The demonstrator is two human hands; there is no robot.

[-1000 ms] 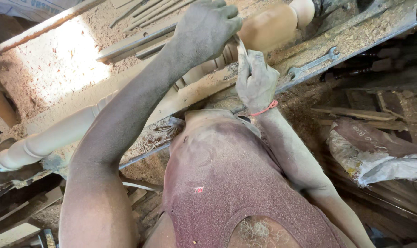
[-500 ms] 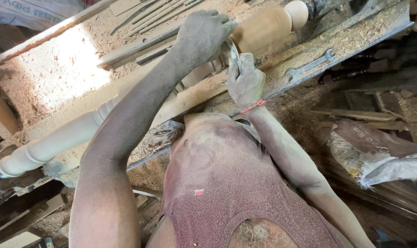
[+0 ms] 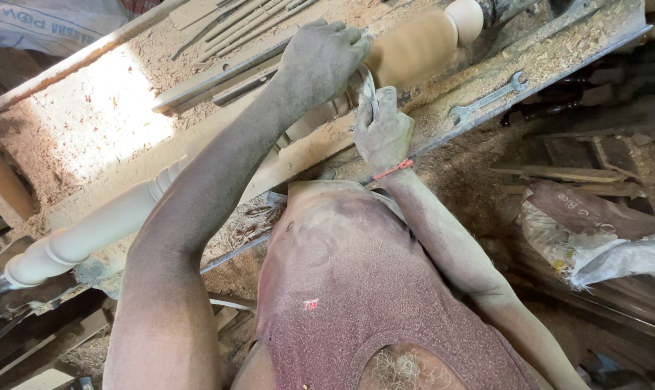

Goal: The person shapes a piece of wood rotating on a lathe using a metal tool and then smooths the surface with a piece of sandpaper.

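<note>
A long pale turned wooden spindle (image 3: 414,47) lies across a sawdust-covered lathe bed (image 3: 558,50), running down to the left (image 3: 103,227). My left hand (image 3: 320,61) reaches over the spindle and grips the upper end of a thin grey strip (image 3: 368,90), apparently sandpaper. The strip curves against the wood beside the bulbous part. My right hand (image 3: 381,133), with a red thread at the wrist, holds the strip's lower end on the near side. Both arms and my dusty sleeveless shirt fill the foreground.
A metal wrench (image 3: 486,97) lies on the bed right of my hands. Several long metal tools (image 3: 226,22) rest in sawdust behind the spindle. Crumpled sacks (image 3: 594,231) and wood scraps sit low on the right. A white bag (image 3: 46,25) is at top left.
Both hands keep hold of the strip. My right hand has shifted a little to the left, closer to the left hand, and the left hand sits slightly lower over the spindle.
</note>
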